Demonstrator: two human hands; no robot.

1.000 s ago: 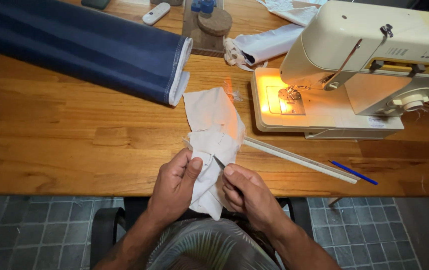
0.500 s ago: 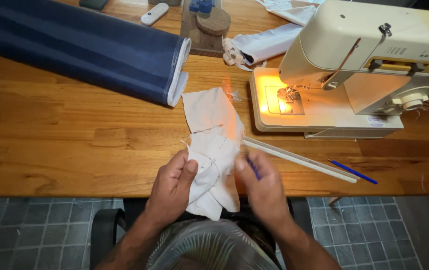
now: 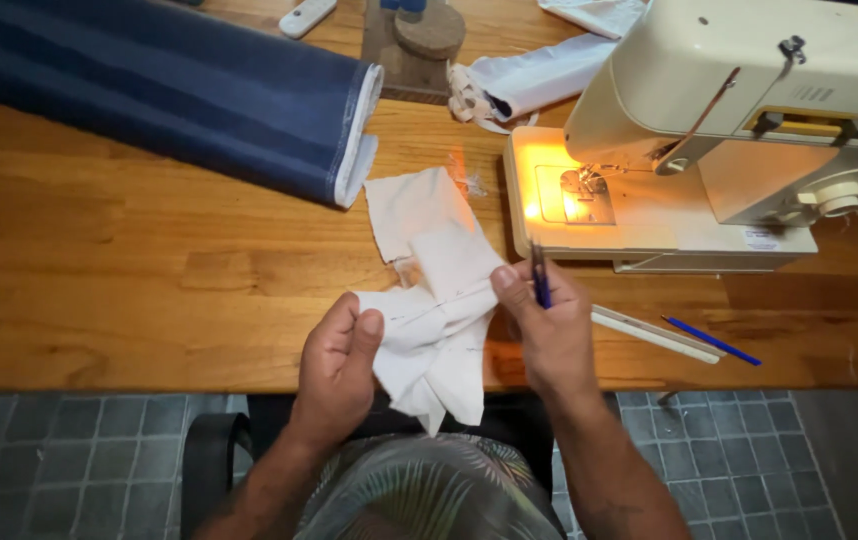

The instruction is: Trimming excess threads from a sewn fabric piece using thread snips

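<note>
Left hand point(image 3: 337, 362) was curled, thumb and fingers pinching the left edge of the white cloth piece point(image 3: 434, 300). Right hand point(image 3: 546, 325) was closed too, thumb pressing the cloth's right edge while the fingers gripped a small dark-blue tool point(image 3: 540, 276) pointing up. Both forearms came up from the lap, wrists near the edge of the wooden table point(image 3: 149, 290). The cloth was stretched between the hands, its far end lying on the table just before the sewing machine point(image 3: 709, 130), near a navy fabric roll point(image 3: 169, 90).
</note>
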